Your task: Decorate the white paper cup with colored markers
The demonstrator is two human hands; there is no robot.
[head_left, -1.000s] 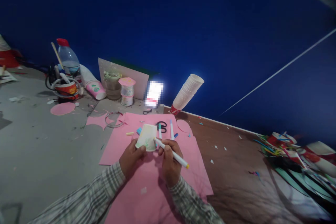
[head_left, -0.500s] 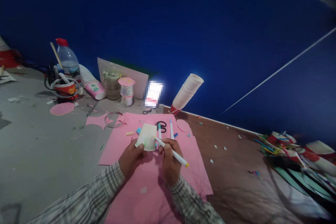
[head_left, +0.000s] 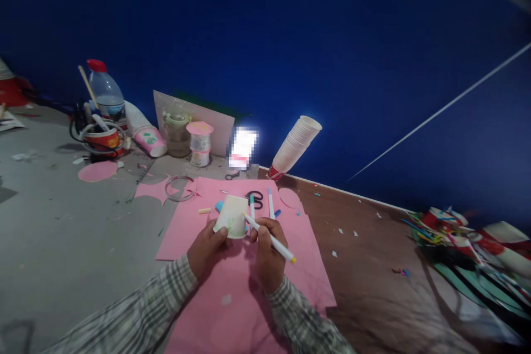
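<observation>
My left hand (head_left: 210, 247) is closed around the lower left of a white paper cup (head_left: 233, 214), thumb on its side. The cup is tilted and bears faint green marks low down. In my right hand (head_left: 269, 251) is a white marker (head_left: 276, 243) with a yellow end, held like a pen. Its tip meets the cup's right side, or comes very close. Behind the cup, on pink paper (head_left: 232, 310), lie black-handled scissors (head_left: 255, 199), a green-capped marker (head_left: 252, 207) and a light-blue-capped marker (head_left: 271, 203). A small yellow cap (head_left: 204, 211) sits to the left.
A tall stack of paper cups (head_left: 295, 145) leans by the blue wall. At the back left stand a bottle (head_left: 106, 91), a glass jar (head_left: 177, 135) and a decorated cup piece (head_left: 200, 145). A tape roll (head_left: 180, 188) lies left of centre. Craft scraps (head_left: 464, 243) crowd the right.
The marker's tip has shifted very slightly along the cup's right side. Both hands keep nearly the same position.
</observation>
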